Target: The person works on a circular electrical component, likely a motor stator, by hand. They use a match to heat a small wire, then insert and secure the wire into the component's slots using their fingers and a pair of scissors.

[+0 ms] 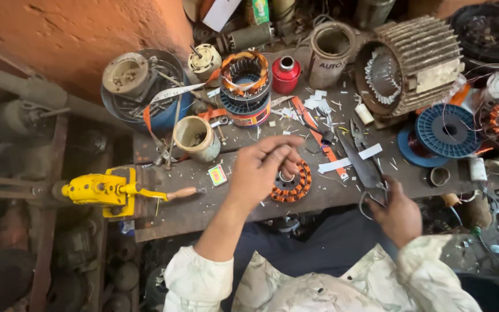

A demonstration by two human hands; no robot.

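My left hand (261,167) hovers over a small round stator wound with copper-orange wire (295,185) that lies on the dark metal bench (215,202); its fingertips are pinched together just above the stator, and I cannot tell if they grip a wire. My right hand (398,215) holds the handles of large dark scissors (362,162), whose blades point away across the bench toward white paper strips (347,160).
A yellow hand winder (108,189) with a wooden handle is clamped at the bench's left end. Behind stand a ribbed motor housing (414,63), a red can (286,75), stacked stators (245,86), a blue wire spool (447,130), a cup (196,137) and a blue tub of parts (145,89).
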